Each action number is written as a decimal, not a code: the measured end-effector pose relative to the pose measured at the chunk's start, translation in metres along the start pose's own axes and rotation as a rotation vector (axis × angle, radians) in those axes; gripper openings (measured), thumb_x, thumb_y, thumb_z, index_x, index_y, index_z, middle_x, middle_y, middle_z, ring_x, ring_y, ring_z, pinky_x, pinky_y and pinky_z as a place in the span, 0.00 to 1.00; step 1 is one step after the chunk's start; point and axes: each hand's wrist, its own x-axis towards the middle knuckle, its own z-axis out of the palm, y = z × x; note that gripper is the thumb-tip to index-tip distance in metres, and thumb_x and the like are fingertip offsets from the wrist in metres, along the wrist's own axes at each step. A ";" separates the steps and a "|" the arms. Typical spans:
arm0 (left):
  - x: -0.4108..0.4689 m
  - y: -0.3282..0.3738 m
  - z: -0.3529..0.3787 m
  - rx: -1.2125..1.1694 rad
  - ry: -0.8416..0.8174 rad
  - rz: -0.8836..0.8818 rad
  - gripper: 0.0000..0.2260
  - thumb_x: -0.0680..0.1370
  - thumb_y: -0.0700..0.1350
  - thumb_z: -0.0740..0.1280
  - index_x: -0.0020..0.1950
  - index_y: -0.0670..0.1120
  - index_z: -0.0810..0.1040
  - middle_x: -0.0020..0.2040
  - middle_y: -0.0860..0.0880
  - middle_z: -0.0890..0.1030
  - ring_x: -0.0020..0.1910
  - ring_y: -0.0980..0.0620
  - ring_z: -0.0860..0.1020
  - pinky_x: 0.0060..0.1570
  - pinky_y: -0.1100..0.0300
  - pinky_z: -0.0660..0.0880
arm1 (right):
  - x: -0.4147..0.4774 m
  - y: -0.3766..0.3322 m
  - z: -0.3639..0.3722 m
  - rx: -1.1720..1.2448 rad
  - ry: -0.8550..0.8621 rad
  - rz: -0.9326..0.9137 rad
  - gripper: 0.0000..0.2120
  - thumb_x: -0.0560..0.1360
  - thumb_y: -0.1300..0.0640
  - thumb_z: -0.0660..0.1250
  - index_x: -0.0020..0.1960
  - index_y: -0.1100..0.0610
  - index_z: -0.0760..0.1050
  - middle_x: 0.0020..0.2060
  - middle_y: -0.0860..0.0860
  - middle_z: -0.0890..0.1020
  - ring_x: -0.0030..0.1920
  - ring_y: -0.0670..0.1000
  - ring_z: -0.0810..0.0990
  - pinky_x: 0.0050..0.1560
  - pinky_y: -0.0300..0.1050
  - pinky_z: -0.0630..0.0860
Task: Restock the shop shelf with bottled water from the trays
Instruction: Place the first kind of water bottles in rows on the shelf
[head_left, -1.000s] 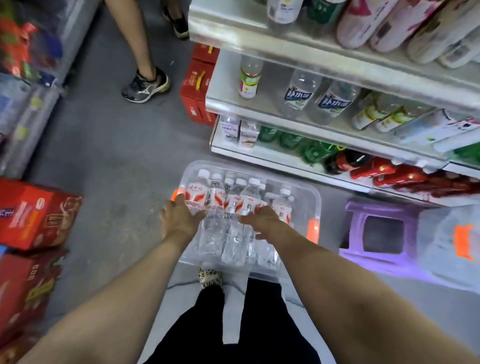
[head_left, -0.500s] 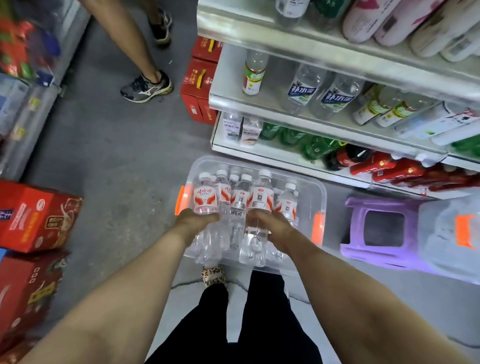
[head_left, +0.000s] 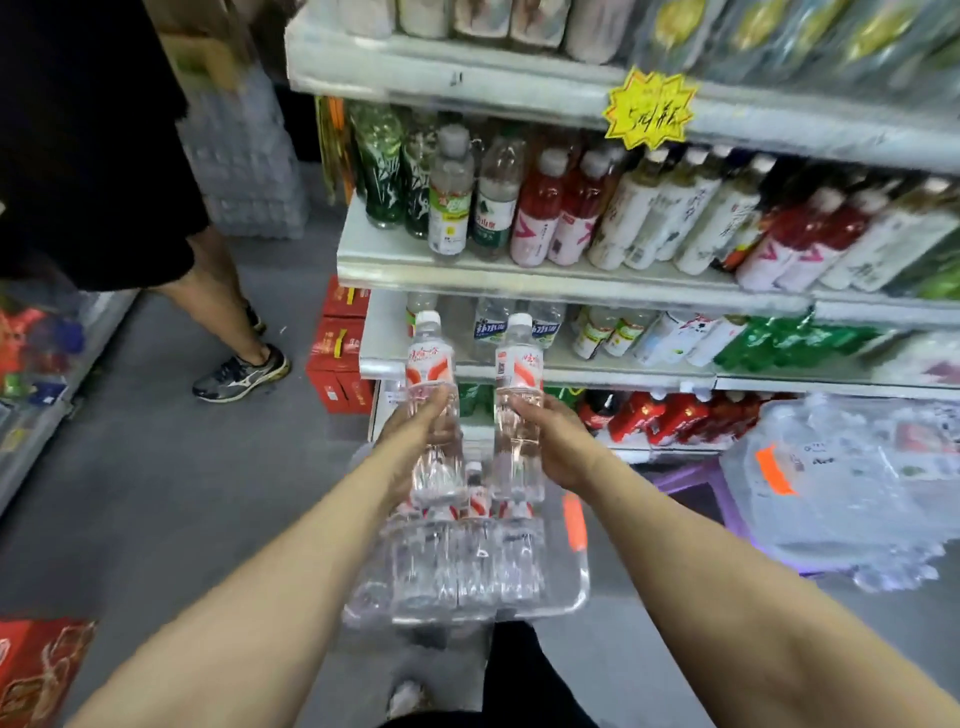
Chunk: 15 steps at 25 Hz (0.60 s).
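**Two bottles aloft, one in each hand**

The left hand (head_left: 415, 441) is curled round the left bottle (head_left: 430, 364), and the right hand (head_left: 553, 441) grips the right bottle (head_left: 519, 364). Both bottles are upright with white caps on top, side by side with a gap between them. They hang in front of the shelf (head_left: 519, 283), level with its lower tiers. Directly below, the clear tray (head_left: 577, 587) on the floor holds more water. Another person (head_left: 218, 291) stands off to the left, and a purple stool (head_left: 691, 486) sits to the tray's right.

A grey floor (head_left: 171, 499) holds a purple stool (head_left: 693, 480) and red cartons (head_left: 336, 358).
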 end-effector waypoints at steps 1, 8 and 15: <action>-0.005 0.019 0.011 -0.015 -0.036 0.053 0.22 0.80 0.61 0.63 0.70 0.52 0.74 0.55 0.50 0.83 0.50 0.53 0.78 0.62 0.52 0.66 | -0.005 -0.016 -0.002 0.019 0.008 -0.065 0.22 0.77 0.57 0.74 0.68 0.63 0.75 0.50 0.57 0.85 0.43 0.54 0.86 0.42 0.48 0.82; -0.030 0.144 0.061 -0.113 -0.264 0.383 0.15 0.80 0.50 0.66 0.65 0.45 0.75 0.49 0.45 0.83 0.40 0.50 0.83 0.37 0.56 0.78 | -0.062 -0.177 0.003 0.112 -0.054 -0.403 0.13 0.75 0.56 0.69 0.58 0.60 0.78 0.43 0.55 0.80 0.36 0.53 0.77 0.39 0.44 0.74; -0.066 0.262 0.088 -0.072 -0.310 0.700 0.36 0.66 0.51 0.78 0.70 0.48 0.66 0.57 0.43 0.84 0.53 0.45 0.82 0.58 0.42 0.75 | -0.097 -0.334 0.004 0.097 -0.058 -0.746 0.17 0.77 0.65 0.69 0.64 0.63 0.73 0.42 0.56 0.86 0.39 0.53 0.86 0.40 0.49 0.83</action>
